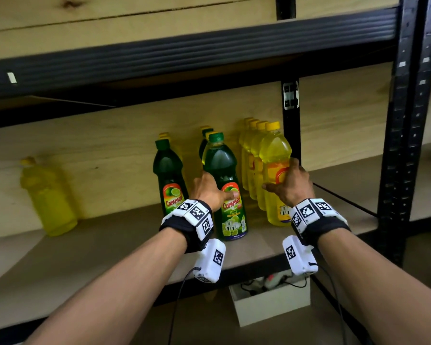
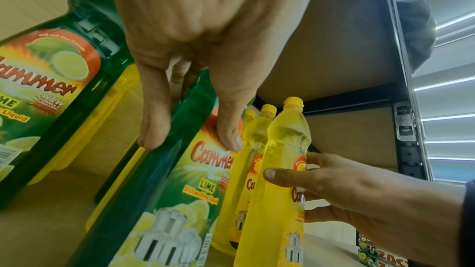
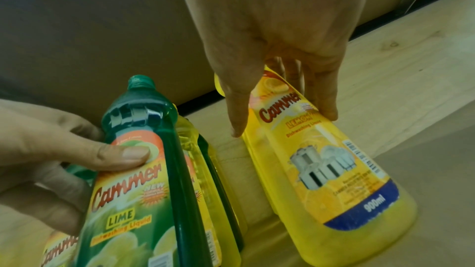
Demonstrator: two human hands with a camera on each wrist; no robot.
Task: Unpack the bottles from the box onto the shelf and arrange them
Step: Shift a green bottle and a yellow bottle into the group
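My left hand (image 1: 214,189) grips a green lime dish-liquid bottle (image 1: 225,170) at its label, thumb on the front and fingers round the back. The bottle stands upright on the shelf board (image 1: 110,245). In the left wrist view the left hand (image 2: 192,141) grips the same green bottle (image 2: 180,190). My right hand (image 1: 281,175) grips the front yellow lemon bottle (image 1: 274,150) of a row at the right. The right wrist view shows the right hand (image 3: 280,119) with thumb and fingers on either side of that yellow bottle (image 3: 334,180).
A second green bottle (image 1: 168,175) stands to the left, with yellow and green ones behind. One yellow bottle (image 1: 47,197) stands alone far left. A black shelf post (image 1: 406,145) rises at the right. A white box (image 1: 271,302) sits below the shelf.
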